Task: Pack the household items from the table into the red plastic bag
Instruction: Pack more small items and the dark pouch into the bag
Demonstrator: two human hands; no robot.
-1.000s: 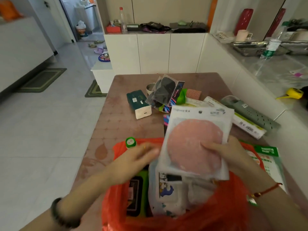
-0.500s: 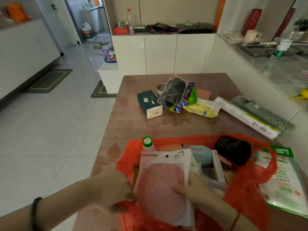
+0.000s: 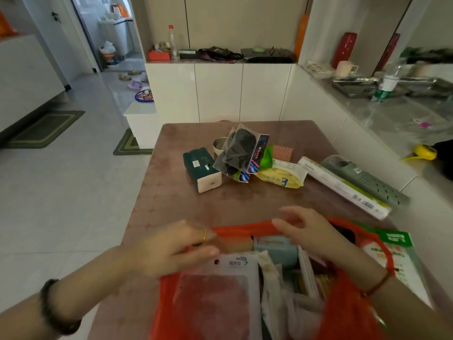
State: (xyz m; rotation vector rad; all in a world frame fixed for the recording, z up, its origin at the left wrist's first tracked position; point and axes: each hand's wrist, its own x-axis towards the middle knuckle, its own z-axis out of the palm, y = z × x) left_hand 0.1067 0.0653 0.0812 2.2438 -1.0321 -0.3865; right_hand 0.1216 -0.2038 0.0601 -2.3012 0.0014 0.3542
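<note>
At bag rim (image 3: pixel 245 229), left hand (image 3: pixel 171 249), right hand (image 3: pixel 311 231)

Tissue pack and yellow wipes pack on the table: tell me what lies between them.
In the head view, a black item in a clear packet stands between the tissue pack and the yellow wipes pack.

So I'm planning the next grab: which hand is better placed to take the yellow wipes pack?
The right hand. It hovers open over the bag's far rim, nearer the yellow wipes pack, while the left hand pinches the red plastic bag open.
</note>
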